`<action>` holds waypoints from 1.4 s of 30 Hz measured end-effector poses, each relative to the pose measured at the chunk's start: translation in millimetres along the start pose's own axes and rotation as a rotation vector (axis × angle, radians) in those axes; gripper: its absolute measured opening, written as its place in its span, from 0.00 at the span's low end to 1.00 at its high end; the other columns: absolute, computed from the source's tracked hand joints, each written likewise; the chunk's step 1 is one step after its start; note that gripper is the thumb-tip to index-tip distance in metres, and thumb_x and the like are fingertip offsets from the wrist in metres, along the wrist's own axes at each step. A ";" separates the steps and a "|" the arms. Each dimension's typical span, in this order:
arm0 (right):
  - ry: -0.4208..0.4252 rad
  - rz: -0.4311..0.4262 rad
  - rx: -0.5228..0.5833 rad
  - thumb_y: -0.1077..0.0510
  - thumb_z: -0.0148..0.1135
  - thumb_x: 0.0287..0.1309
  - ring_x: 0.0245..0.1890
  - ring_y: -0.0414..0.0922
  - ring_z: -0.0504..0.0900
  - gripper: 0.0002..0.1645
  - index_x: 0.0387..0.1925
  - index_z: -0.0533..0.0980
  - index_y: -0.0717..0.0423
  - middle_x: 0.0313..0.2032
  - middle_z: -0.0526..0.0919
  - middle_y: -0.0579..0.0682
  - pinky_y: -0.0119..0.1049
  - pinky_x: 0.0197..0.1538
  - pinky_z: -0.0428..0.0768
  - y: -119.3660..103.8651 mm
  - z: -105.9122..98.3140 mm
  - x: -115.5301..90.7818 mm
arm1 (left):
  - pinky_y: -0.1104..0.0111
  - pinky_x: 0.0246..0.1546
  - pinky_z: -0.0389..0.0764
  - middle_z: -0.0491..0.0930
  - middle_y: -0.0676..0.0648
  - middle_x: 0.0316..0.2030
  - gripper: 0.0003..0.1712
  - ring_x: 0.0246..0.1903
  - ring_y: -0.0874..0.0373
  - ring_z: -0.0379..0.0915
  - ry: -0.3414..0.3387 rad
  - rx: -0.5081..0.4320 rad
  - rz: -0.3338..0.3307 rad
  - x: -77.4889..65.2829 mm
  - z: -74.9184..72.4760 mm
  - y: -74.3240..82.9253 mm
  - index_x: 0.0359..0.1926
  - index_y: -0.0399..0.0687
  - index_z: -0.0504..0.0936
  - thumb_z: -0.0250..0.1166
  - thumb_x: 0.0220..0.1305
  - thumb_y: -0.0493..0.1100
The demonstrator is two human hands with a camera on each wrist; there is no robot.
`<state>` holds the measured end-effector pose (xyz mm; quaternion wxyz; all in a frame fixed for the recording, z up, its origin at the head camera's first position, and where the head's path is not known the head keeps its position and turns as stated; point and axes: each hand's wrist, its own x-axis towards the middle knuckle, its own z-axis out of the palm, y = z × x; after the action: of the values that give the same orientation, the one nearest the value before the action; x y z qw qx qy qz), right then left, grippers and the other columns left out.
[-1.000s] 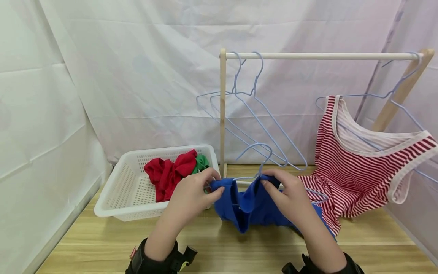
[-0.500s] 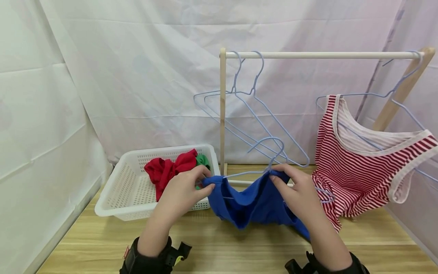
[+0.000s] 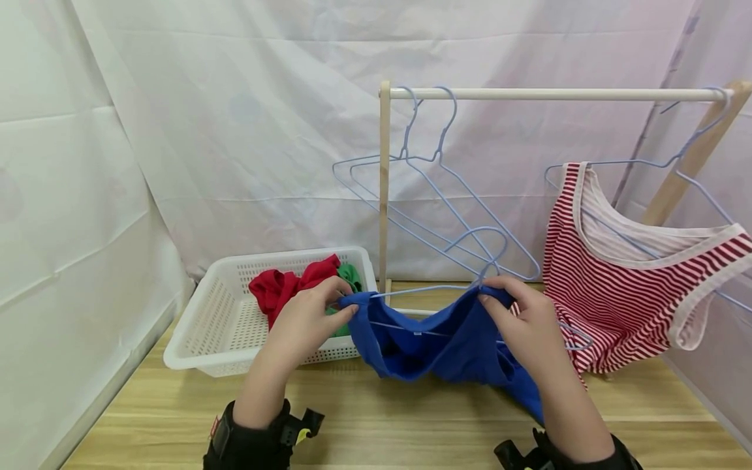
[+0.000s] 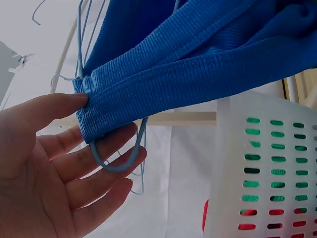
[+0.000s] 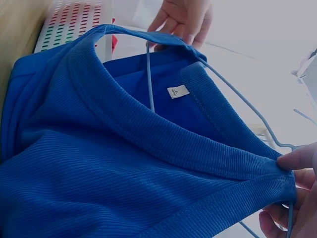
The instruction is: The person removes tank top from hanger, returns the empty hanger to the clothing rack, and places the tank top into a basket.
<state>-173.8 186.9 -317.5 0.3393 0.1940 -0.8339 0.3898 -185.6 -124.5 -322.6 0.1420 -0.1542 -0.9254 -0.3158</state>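
Garment (image 3: pixel 467 352) spread on a wire hanger (image 3: pixel 433 287)!

Low in the frame's centre, left hand (image 3: pixel 308 323) pinched one blue shoulder strap (image 4: pixel 114 101), right hand (image 3: pixel 525 320) pinched the other! Behind, left of centre, sat a white basket (image 3: pixel 226 363); past it, at right, the rack (image 3: pixel 558 94) bore a striped top (image 3: pixel 623 313).

Over the last second the left hand (image 3: pixel 308 320) slid farther left across the basket (image 3: pixel 202 360), hiding more of the red cloth (image 3: pixel 273 290), while the right hand (image 3: pixel 523 320) moved to the right and a little higher. Between them the blue shirt (image 3: pixel 470 356) went from bunched to stretched, its neck opening spreading wide enough that a small white tag (image 5: pixel 178 91) came into view. The hanger (image 3: pixel 423 288) inside the shirt shifted rightward, its hook rising too.
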 end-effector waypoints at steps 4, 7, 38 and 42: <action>0.032 -0.015 0.006 0.61 0.62 0.52 0.28 0.37 0.74 0.10 0.37 0.78 0.45 0.34 0.81 0.44 0.24 0.27 0.69 1.0 -1.8 0.6 | 0.61 0.31 0.78 0.79 0.53 0.38 0.14 0.33 0.60 0.72 0.001 -0.003 -0.018 1.6 -0.7 -6.8 0.42 0.63 0.72 0.62 0.56 0.55; 0.054 -0.016 0.008 0.63 0.63 0.50 0.22 0.38 0.70 0.12 0.37 0.79 0.46 0.33 0.81 0.46 0.24 0.22 0.66 2.3 -3.6 0.7 | 0.60 0.33 0.78 0.78 0.53 0.37 0.13 0.34 0.60 0.72 0.000 -0.025 -0.032 2.8 -1.9 -11.5 0.43 0.62 0.72 0.62 0.57 0.53; 0.013 0.046 0.071 0.61 0.60 0.54 0.23 0.41 0.73 0.06 0.34 0.77 0.48 0.28 0.79 0.48 0.27 0.24 0.71 0.1 -11.8 1.8 | 0.54 0.38 0.77 0.78 0.51 0.34 0.07 0.36 0.56 0.72 -0.054 -0.088 -0.120 12.9 -2.5 -44.3 0.38 0.56 0.73 0.59 0.60 0.50; -0.050 0.039 0.061 0.60 0.60 0.55 0.26 0.40 0.72 0.08 0.37 0.77 0.45 0.30 0.79 0.46 0.28 0.27 0.71 0.5 -10.3 0.3 | 0.51 0.42 0.76 0.78 0.51 0.37 0.08 0.40 0.55 0.72 -0.067 -0.149 -0.106 12.2 -2.7 -43.4 0.39 0.57 0.72 0.59 0.60 0.51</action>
<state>-170.0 195.2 -312.7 0.3047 0.1976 -0.8335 0.4165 -212.6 -156.5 -339.6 0.0823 -0.1255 -0.9104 -0.3855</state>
